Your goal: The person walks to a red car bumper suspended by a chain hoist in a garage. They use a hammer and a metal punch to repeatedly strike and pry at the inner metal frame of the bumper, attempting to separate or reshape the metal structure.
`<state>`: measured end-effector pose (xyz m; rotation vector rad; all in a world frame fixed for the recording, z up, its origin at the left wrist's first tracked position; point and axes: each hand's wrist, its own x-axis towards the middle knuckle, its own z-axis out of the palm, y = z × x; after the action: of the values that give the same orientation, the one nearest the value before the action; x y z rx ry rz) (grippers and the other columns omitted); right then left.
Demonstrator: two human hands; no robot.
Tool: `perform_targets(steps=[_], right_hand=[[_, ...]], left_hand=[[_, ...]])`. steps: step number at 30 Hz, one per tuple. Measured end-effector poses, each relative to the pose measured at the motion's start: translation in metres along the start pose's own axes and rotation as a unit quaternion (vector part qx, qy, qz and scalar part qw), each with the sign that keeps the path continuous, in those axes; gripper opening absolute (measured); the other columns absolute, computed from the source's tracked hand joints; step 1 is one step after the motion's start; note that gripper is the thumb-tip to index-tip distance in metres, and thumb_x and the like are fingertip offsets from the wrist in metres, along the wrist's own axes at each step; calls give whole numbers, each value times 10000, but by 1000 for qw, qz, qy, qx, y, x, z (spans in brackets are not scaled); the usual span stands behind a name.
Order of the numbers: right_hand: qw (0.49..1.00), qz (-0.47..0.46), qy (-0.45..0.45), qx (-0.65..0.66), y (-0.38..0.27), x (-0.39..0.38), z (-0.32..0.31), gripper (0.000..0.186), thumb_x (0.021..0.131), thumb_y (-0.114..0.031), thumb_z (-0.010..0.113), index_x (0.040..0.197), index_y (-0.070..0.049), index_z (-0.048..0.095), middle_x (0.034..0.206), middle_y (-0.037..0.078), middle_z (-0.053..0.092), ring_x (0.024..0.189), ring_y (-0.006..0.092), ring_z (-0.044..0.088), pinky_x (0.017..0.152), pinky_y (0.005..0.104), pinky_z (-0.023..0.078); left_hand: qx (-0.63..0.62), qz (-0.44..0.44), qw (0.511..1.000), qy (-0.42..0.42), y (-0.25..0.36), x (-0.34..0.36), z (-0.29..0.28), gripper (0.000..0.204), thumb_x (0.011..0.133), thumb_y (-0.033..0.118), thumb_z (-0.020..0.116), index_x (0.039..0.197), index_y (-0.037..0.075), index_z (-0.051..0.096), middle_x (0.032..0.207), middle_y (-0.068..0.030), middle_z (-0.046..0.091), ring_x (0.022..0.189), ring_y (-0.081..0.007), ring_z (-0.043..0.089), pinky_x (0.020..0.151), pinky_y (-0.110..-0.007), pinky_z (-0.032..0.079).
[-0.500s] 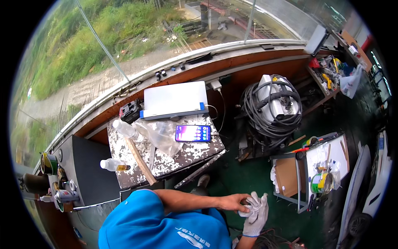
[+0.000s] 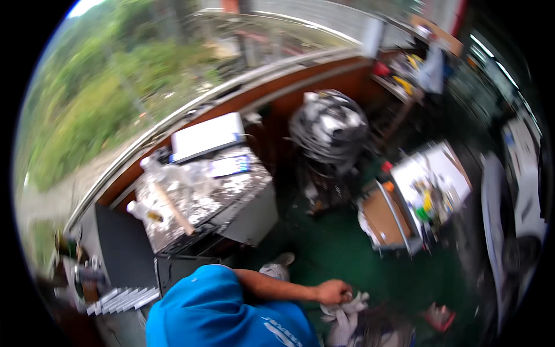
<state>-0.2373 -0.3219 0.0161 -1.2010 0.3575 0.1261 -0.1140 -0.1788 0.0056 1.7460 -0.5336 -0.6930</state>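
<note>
Swung since the earlier frame, the view now puts the table (image 2: pixel 199 217), the phone (image 2: pixel 229 166) and the cable coil (image 2: pixel 329 124) further toward 10 o'clock, and the left hand (image 2: pixel 334 292) has dropped slightly toward 5 o'clock. The white glove (image 2: pixel 358 302) held up between the hands half a second ago now sits lower, just below the fingers. That left hand is bare, knuckles up and fingers curled inward, pinching the glove's bunched cloth at about 4 o'clock from the knuckles. Below, toward 5 o'clock, a second pale shape (image 2: pixel 342 329) may be the gloved right hand, but the blur is too heavy to tell how far its fingers are spread.

Taken from the left hand, a shoe (image 2: pixel 283 259) stands near at 10 o'clock. Well off in that direction is the table, with a wood strip (image 2: pixel 173 211) and a clear bottle (image 2: pixel 144 212) on it; the lit phone lies face-up there toward 11, beside a white case (image 2: pixel 207 137). The coil is at 12. Cardboard (image 2: pixel 384 217) stands at 1 o'clock, and a reddish object (image 2: pixel 440 317) lies on the green floor (image 2: pixel 324 237) at 3.
</note>
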Motion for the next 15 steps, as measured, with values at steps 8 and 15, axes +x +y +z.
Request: perform_targets(steps=[8, 15], right_hand=[[958, -18, 240, 159, -47, -16, -37, 243, 952, -40, 647, 1183, 34, 647, 1118, 113, 698, 1016, 188, 673, 876, 294, 543], [823, -99, 455, 326, 30, -97, -71, 161, 945, -69, 655, 1057, 45, 681, 952, 132, 729, 741, 159, 680, 661, 255, 529]], left_hand=[[-235, -131, 954, -134, 10, 57, 34, 416, 1000, 268, 661, 1332, 36, 567, 1167, -57, 647, 1036, -140, 603, 906, -322, 506], [-91, -149, 820, -546, 23, 87, 144, 539, 979, 271, 653, 1421, 8, 489, 1277, -92, 618, 1172, -186, 562, 1029, -332, 435]])
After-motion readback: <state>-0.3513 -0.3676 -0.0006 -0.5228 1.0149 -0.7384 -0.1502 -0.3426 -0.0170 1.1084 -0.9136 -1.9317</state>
